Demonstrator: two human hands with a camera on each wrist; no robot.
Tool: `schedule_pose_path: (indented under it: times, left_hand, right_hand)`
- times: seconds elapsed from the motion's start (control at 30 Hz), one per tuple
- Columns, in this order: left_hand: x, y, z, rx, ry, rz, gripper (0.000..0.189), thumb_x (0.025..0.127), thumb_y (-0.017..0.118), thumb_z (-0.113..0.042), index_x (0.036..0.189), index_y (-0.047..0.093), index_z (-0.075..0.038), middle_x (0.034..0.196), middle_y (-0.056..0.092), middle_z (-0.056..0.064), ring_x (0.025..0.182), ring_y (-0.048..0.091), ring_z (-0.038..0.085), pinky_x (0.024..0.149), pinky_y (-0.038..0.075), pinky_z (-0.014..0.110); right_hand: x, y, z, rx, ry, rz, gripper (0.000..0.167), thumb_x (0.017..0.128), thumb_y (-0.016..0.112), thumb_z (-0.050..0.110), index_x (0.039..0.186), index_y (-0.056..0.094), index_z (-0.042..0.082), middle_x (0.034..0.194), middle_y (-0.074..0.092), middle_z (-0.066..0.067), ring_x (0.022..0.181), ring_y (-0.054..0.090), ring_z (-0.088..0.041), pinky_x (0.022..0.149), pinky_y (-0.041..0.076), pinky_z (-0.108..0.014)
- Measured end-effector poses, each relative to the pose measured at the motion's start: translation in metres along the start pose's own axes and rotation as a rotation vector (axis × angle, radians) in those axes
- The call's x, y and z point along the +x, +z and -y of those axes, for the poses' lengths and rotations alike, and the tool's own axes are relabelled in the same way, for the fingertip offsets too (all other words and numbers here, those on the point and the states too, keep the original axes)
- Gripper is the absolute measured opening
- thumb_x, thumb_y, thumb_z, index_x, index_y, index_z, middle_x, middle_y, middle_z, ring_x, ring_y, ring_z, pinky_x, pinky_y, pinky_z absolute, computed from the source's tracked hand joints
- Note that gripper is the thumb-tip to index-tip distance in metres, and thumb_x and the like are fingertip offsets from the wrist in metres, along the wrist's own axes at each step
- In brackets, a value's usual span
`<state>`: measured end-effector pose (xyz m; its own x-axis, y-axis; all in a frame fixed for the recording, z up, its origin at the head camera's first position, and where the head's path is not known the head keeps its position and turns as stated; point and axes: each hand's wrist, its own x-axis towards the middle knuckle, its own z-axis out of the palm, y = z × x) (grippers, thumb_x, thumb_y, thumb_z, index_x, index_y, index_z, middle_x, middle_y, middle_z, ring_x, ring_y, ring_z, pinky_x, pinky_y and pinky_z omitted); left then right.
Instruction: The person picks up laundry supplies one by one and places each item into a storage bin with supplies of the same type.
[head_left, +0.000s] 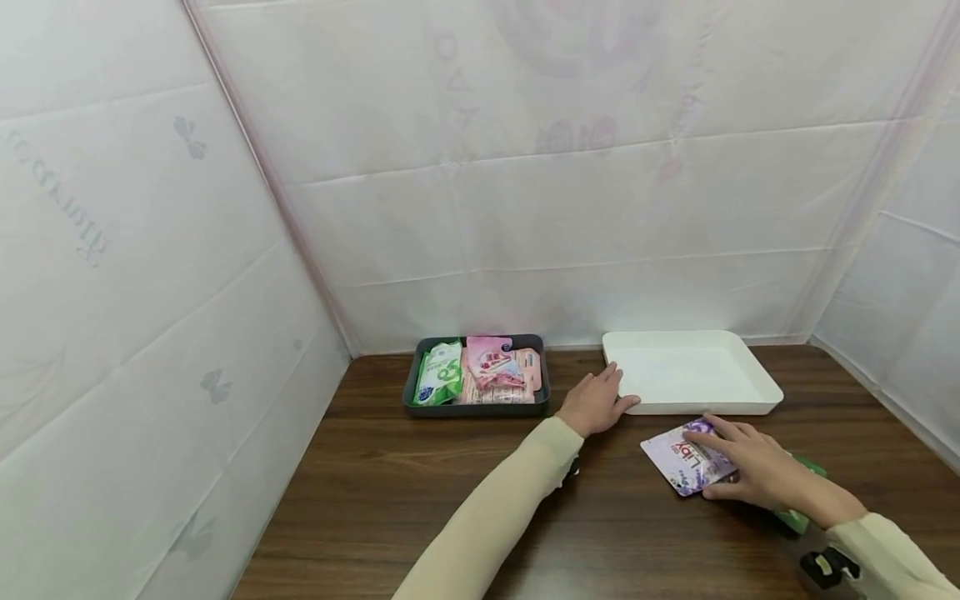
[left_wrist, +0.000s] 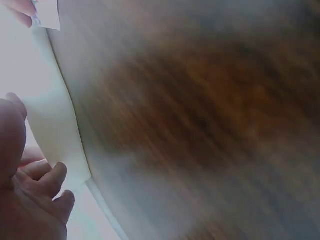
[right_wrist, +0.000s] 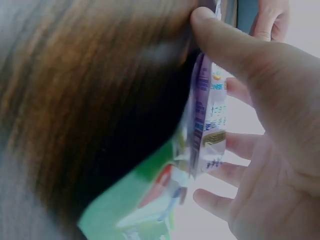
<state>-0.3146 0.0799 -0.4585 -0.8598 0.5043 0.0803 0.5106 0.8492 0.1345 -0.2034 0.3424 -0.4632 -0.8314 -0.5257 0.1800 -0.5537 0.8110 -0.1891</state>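
In the head view my right hand [head_left: 750, 462] holds a purple-and-white Liby pouch [head_left: 686, 458] by its right part, thumb at the near edge and fingers over the top. The right wrist view shows the same pouch [right_wrist: 210, 120] edge-on between thumb and fingers. A green packet [right_wrist: 135, 205] lies beside it, mostly covered by my right wrist in the head view. My left hand [head_left: 596, 402] is at the near left corner of the white tray [head_left: 690, 408], fingers along its left side and thumb by the front wall. The left wrist view shows those fingers [left_wrist: 52, 180] slightly bent.
At the back left, a dark grey tray [head_left: 472, 411] holds a green-and-white packet [head_left: 441, 375] and pink packets [head_left: 491, 364]. White sheeting [head_left: 480, 208] encloses the brown wood-grain table [head_left: 420, 475] behind and at both sides.
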Motion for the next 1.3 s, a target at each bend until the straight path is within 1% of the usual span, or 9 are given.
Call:
schedule_pose_path:
  times: [0.1,0.2,0.3,0.47,0.63,0.73,0.97,1.13,1.3]
  left_hand:
    - [0.001,-0.001,0.0,-0.049,-0.027,-0.035,0.063,0.107,0.046,-0.053,0.155,0.047,-0.013,0.162,0.041,0.002,0.141,0.048,0.014,0.114,0.039,0.027]
    - [0.001,-0.002,0.0,-0.12,-0.052,-0.064,0.062,0.104,0.054,-0.051,0.153,0.05,-0.013,0.16,0.044,0.002,0.137,0.052,0.014,0.106,0.046,0.025]
    - [0.001,-0.002,0.001,-0.164,-0.068,-0.064,0.065,0.102,0.058,-0.051,0.153,0.049,-0.012,0.16,0.044,0.002,0.138,0.051,0.013,0.107,0.045,0.024]
    - [0.0,-0.002,0.001,-0.156,-0.098,-0.044,0.069,0.101,0.057,-0.055,0.155,0.047,-0.013,0.163,0.039,0.0,0.139,0.05,0.014,0.107,0.045,0.025]
    - [0.0,-0.002,0.0,-0.149,-0.108,-0.041,0.071,0.1,0.056,-0.058,0.155,0.047,-0.013,0.164,0.038,0.0,0.139,0.051,0.015,0.107,0.046,0.026]
    - [0.0,-0.002,-0.001,-0.157,-0.112,-0.043,0.071,0.1,0.056,-0.058,0.155,0.047,-0.014,0.163,0.038,-0.001,0.139,0.051,0.015,0.107,0.046,0.027]
    - [0.002,-0.003,0.0,-0.168,-0.11,-0.035,0.071,0.1,0.057,-0.057,0.156,0.046,-0.014,0.164,0.038,0.0,0.141,0.048,0.016,0.11,0.044,0.028]
    - [0.003,-0.002,0.001,-0.165,-0.109,-0.042,0.072,0.099,0.058,-0.058,0.155,0.047,-0.014,0.163,0.039,-0.001,0.14,0.05,0.016,0.107,0.046,0.028]
    - [0.004,-0.002,0.001,-0.168,-0.114,-0.039,0.071,0.099,0.059,-0.058,0.155,0.047,-0.015,0.163,0.039,-0.001,0.139,0.051,0.015,0.106,0.048,0.028]
  right_hand:
    - [0.002,-0.003,-0.002,-0.006,-0.007,0.027,0.076,0.077,0.089,0.043,0.141,0.062,0.012,0.146,0.046,-0.035,0.12,0.051,-0.057,0.083,0.046,-0.073]
    - [0.004,-0.007,-0.003,-0.008,-0.021,0.057,0.073,0.076,0.089,0.037,0.139,0.063,0.01,0.144,0.047,-0.037,0.118,0.053,-0.058,0.083,0.047,-0.072]
    - [0.006,-0.01,-0.004,-0.002,-0.028,0.088,0.071,0.077,0.09,0.033,0.138,0.064,0.009,0.143,0.048,-0.038,0.116,0.054,-0.059,0.082,0.048,-0.071]
    - [0.009,-0.013,-0.005,0.004,-0.03,0.129,0.069,0.077,0.09,0.03,0.138,0.065,0.01,0.141,0.049,-0.039,0.114,0.055,-0.059,0.079,0.05,-0.069]
    - [0.009,-0.014,-0.006,0.005,-0.028,0.14,0.069,0.076,0.091,0.029,0.137,0.066,0.009,0.14,0.05,-0.039,0.112,0.056,-0.061,0.077,0.052,-0.069]
    - [0.009,-0.014,-0.007,0.006,-0.031,0.135,0.068,0.076,0.091,0.028,0.137,0.066,0.009,0.14,0.051,-0.039,0.112,0.056,-0.061,0.077,0.052,-0.068]
    - [0.01,-0.014,-0.008,0.01,-0.04,0.117,0.068,0.076,0.091,0.027,0.136,0.066,0.009,0.139,0.052,-0.039,0.112,0.056,-0.061,0.077,0.052,-0.068]
    - [0.009,-0.013,-0.008,0.013,-0.038,0.111,0.068,0.076,0.091,0.027,0.136,0.066,0.009,0.139,0.052,-0.038,0.113,0.056,-0.06,0.079,0.051,-0.07]
    - [0.009,-0.013,-0.008,0.014,-0.041,0.109,0.068,0.075,0.092,0.027,0.136,0.066,0.009,0.139,0.052,-0.038,0.112,0.056,-0.06,0.078,0.051,-0.07]
